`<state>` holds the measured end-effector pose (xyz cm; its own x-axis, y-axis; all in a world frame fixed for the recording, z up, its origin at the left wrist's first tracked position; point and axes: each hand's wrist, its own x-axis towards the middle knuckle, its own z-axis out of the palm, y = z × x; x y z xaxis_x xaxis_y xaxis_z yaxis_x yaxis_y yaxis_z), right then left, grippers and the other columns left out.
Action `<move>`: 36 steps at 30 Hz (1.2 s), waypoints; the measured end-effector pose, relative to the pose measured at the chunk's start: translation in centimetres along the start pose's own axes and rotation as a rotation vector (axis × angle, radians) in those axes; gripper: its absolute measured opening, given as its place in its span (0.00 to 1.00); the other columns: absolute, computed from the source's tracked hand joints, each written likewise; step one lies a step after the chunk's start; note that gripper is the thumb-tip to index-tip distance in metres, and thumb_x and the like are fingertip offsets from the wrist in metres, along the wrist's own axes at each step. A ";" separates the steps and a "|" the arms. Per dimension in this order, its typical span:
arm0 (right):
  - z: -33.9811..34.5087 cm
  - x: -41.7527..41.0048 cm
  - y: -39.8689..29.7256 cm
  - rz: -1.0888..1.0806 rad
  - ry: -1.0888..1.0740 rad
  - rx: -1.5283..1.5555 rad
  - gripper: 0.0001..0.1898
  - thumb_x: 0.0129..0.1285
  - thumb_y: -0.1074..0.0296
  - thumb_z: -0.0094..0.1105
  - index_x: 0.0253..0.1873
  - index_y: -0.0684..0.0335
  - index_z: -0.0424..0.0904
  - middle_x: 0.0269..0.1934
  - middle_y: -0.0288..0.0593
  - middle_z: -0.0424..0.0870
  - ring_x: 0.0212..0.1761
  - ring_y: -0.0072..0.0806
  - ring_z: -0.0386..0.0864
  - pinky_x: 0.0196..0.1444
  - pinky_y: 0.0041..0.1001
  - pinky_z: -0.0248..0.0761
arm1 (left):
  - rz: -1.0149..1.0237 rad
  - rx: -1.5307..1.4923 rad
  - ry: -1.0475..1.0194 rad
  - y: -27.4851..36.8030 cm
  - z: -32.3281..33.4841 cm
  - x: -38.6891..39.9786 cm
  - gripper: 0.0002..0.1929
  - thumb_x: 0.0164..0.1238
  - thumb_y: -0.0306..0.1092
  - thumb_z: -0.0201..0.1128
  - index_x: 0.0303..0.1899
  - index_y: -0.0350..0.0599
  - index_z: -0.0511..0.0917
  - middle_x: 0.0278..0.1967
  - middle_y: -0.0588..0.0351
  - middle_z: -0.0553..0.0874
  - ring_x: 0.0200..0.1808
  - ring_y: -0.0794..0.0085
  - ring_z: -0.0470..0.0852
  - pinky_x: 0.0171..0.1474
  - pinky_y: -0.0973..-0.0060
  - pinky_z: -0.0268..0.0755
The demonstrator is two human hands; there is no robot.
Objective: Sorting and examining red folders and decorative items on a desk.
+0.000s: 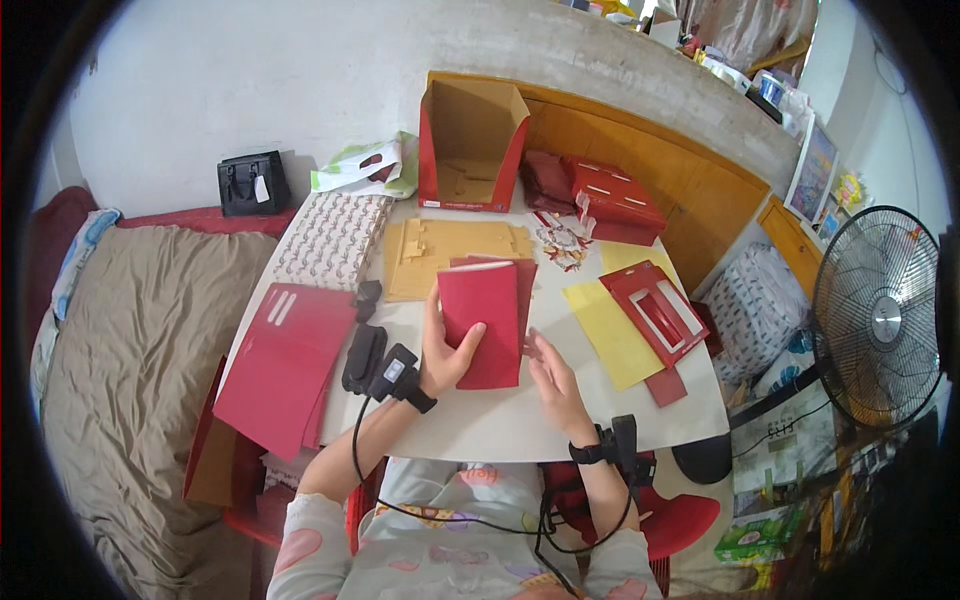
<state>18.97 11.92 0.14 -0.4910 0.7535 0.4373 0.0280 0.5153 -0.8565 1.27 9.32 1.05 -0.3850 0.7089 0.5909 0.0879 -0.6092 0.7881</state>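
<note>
My left hand (450, 352) grips a folded red card or paper piece (480, 322) by its left edge, thumb lying across the front. Behind it, another red piece (529, 289) shows along the top and right side; whether my hand holds that one too is not clear. Just right of the lower part, my right hand (556, 386) has its fingers apart and nothing in it. Its fingertips are close to the right edge of the red pieces; contact cannot be made out. Brown cardboard pieces (420, 259) lie flat on the white table (465, 427) beyond.
Large red sheets (289, 360) and a patterned stack (330, 240) lie at left. An open red box (476, 172) stands at the back, near red packages (615, 199). Yellow paper (619, 337) and a windowed red package (656, 311) are right. A fan (885, 319) stands beyond.
</note>
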 end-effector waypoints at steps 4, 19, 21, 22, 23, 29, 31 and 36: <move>1.1 1.3 -1.4 -0.167 0.042 0.123 0.31 0.62 0.69 0.54 0.65 0.70 0.49 0.58 0.51 0.64 0.58 0.34 0.67 0.61 0.32 0.59 | 0.236 0.070 -0.100 -0.1 0.4 -1.9 0.28 0.56 0.24 0.60 0.57 0.32 0.56 0.49 0.44 0.73 0.50 0.66 0.73 0.55 0.69 0.65; 2.3 1.4 0.0 -0.275 0.067 0.330 0.41 0.61 0.54 0.56 0.67 0.67 0.40 0.62 0.52 0.56 0.65 0.37 0.57 0.66 0.36 0.52 | 0.200 0.024 -0.140 -1.3 -0.1 -2.2 0.32 0.52 0.38 0.69 0.50 0.30 0.59 0.44 0.43 0.77 0.46 0.65 0.78 0.50 0.70 0.71; 2.9 1.8 -0.7 -0.316 0.111 0.388 0.40 0.63 0.49 0.53 0.67 0.68 0.42 0.62 0.52 0.55 0.66 0.37 0.56 0.67 0.36 0.50 | 0.123 0.000 -0.196 -1.2 -0.4 -2.2 0.33 0.50 0.40 0.71 0.51 0.31 0.62 0.45 0.43 0.78 0.46 0.67 0.78 0.49 0.71 0.71; 3.3 1.9 -1.0 -0.328 0.151 0.349 0.37 0.64 0.48 0.49 0.66 0.69 0.44 0.61 0.52 0.57 0.65 0.36 0.57 0.66 0.35 0.51 | 0.124 0.002 -0.194 -1.2 -0.5 -2.3 0.33 0.50 0.40 0.71 0.51 0.31 0.62 0.45 0.43 0.78 0.46 0.67 0.78 0.49 0.71 0.71; 3.5 2.0 -1.1 -0.339 0.192 0.311 0.35 0.66 0.47 0.45 0.65 0.69 0.47 0.60 0.52 0.58 0.63 0.35 0.59 0.64 0.34 0.53 | 0.065 0.027 -0.220 -1.3 -0.5 -2.5 0.31 0.49 0.39 0.71 0.51 0.32 0.66 0.44 0.45 0.80 0.44 0.70 0.79 0.49 0.72 0.72; 3.5 1.0 1.3 -0.124 0.235 0.212 0.23 0.70 0.57 0.41 0.59 0.71 0.55 0.52 0.49 0.67 0.52 0.29 0.65 0.56 0.29 0.59 | -0.239 -0.091 -0.231 -0.6 0.0 -2.7 0.22 0.50 0.35 0.71 0.46 0.35 0.75 0.39 0.51 0.84 0.40 0.75 0.80 0.45 0.75 0.73; 3.6 1.0 1.2 -0.146 0.269 0.218 0.22 0.70 0.58 0.41 0.58 0.71 0.57 0.50 0.48 0.68 0.50 0.28 0.67 0.55 0.29 0.60 | -0.314 -0.094 -0.244 -0.2 0.2 -2.6 0.20 0.51 0.33 0.70 0.44 0.35 0.76 0.38 0.51 0.84 0.40 0.75 0.81 0.45 0.75 0.74; 4.6 1.1 0.9 -0.251 0.392 0.200 0.19 0.70 0.60 0.41 0.55 0.70 0.60 0.46 0.45 0.71 0.45 0.25 0.68 0.51 0.28 0.63 | -0.092 0.080 -0.238 -0.3 0.4 -2.8 0.18 0.51 0.33 0.70 0.44 0.36 0.77 0.38 0.53 0.84 0.39 0.75 0.81 0.44 0.75 0.74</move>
<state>14.44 11.31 -1.40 -0.0964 0.7331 0.6733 -0.2350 0.6405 -0.7311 2.68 7.63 -0.76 -0.1685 0.8292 0.5330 0.1386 -0.5154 0.8457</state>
